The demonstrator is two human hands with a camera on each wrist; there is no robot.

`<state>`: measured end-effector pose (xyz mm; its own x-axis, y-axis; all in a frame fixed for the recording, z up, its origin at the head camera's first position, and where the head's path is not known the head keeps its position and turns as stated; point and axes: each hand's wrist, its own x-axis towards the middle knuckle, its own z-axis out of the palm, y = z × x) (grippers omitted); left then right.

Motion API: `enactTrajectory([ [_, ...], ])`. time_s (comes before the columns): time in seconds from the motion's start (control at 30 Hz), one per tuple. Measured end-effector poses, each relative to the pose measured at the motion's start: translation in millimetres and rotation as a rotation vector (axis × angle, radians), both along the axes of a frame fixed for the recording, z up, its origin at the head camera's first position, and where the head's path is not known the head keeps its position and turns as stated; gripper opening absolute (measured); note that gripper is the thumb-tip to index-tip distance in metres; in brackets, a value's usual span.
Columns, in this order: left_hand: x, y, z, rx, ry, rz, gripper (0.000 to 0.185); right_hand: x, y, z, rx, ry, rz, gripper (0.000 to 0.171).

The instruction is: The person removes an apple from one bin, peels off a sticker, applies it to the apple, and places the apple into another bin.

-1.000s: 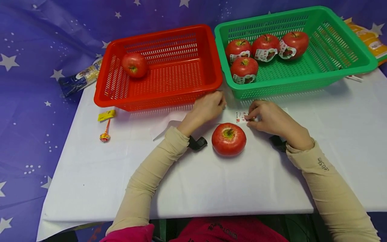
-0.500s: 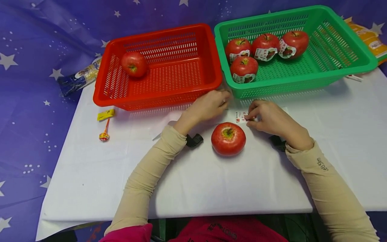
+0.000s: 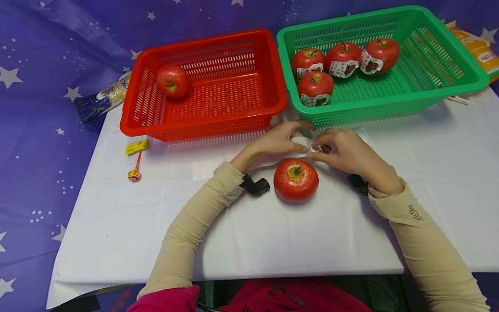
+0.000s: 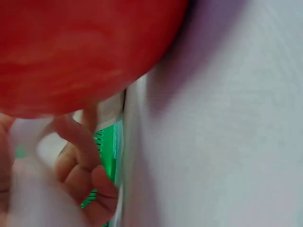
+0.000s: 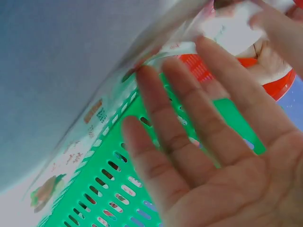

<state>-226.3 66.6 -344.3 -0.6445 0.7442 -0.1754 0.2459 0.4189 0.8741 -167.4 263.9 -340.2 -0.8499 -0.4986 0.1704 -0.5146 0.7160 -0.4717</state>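
A white printed apple label (image 3: 301, 141) is bent up off the table between the two hands. My left hand (image 3: 274, 141) pinches its left end, with the other fingers spread out. My right hand (image 3: 347, 149) pinches it between thumb and forefinger; the right wrist view shows the other fingers extended. Blurred white label (image 4: 38, 198) fills the lower left of the left wrist view. Just in front of the hands sits a red apple (image 3: 295, 180), untouched and bearing no visible label. It also looms large (image 4: 85, 52) in the left wrist view.
A red basket (image 3: 202, 132) holds one apple (image 3: 173, 82). Beside it, a green basket (image 3: 390, 108) contains several labelled apples (image 3: 343, 58). A lollipop (image 3: 134, 174), a yellow wrapped sweet (image 3: 136, 147) and a pale paper strip (image 3: 206, 169) lie at left.
My left hand has moved right from beside the red basket to the label, its fingers spreading. The label's left end has lifted and curled. My right fingertips have shifted slightly left.
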Motion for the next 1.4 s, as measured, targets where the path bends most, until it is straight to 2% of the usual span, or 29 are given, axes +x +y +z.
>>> enactTrajectory([
  [0.07, 0.5, -1.0, -0.8, 0.119, -0.102, 0.063, 0.051, -0.2, -0.8, 0.7, -0.065, 0.011, -0.013, 0.023],
  [0.17, 1.2, -1.0, -1.3, 0.229, -0.21, 0.119, 0.048, -0.4, -1.4, 1.9, -0.137, 0.043, -0.019, 0.018],
  [0.3, 1.3, -1.2, -0.7, 0.263, -0.231, 0.138, 0.049, -1.5, -0.1, 3.1, -0.19, 0.015, -0.026, 0.014],
  [0.47, 0.4, -2.5, -1.2, 0.269, -0.207, 0.143, 0.051, -4.2, 4.2, 3.6, -0.262, -0.19, -0.117, 0.014],
  [0.57, 0.5, -2.6, -1.1, 0.282, -0.205, 0.166, 0.053, -5.1, 6.1, 3.5, -0.3, -0.237, -0.153, 0.014],
  [0.67, 1.2, -2.1, 0.1, 0.295, -0.206, 0.196, 0.054, -5.2, 6.0, 2.4, -0.296, -0.182, -0.161, 0.012],
  [0.9, 4.4, -0.7, 2.6, 0.262, -0.21, 0.291, 0.047, -3.5, 1.6, -1.6, -0.239, 0.071, -0.124, 0.011],
  [1.03, 6.8, 2.8, 3.5, 0.28, -0.293, 0.362, 0.042, -2.9, 0.2, -2.5, -0.237, 0.182, -0.079, 0.008],
  [1.2, 8.1, 8.0, 3.2, 0.33, -0.395, 0.446, 0.043, -2.1, 1.0, -3.4, -0.223, 0.329, 0.051, 0.014],
  [1.3, 7.4, 9.3, 2.4, 0.333, -0.403, 0.468, 0.043, -0.7, 1.5, -2.4, -0.18, 0.364, 0.091, 0.015],
  [1.4, 5.5, 8.5, 1.9, 0.291, -0.354, 0.462, 0.04, -0.6, 2.8, -2.9, -0.134, 0.318, 0.077, 0.01],
])
